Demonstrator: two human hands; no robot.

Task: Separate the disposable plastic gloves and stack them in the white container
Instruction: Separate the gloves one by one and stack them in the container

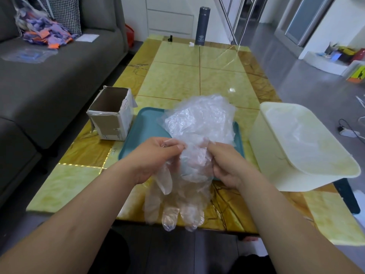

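A crumpled bundle of clear disposable plastic gloves (199, 119) rises over the teal tray (142, 133) at the table's middle. My left hand (158, 157) pinches a glove's edge at the bundle's lower left. My right hand (227, 165) grips the bundle's lower right. One clear glove (177, 206) hangs down from between my hands, its fingers reaching past the table's near edge. The white container (276, 163) stands to the right of the tray, with at least one clear glove lying inside it.
An open cardboard box (110, 115) stands left of the tray. A dark flask (202, 26) stands at the far end of the yellow table (197, 76). A grey sofa (49, 80) runs along the left. Boxes and a cable lie on the floor at right.
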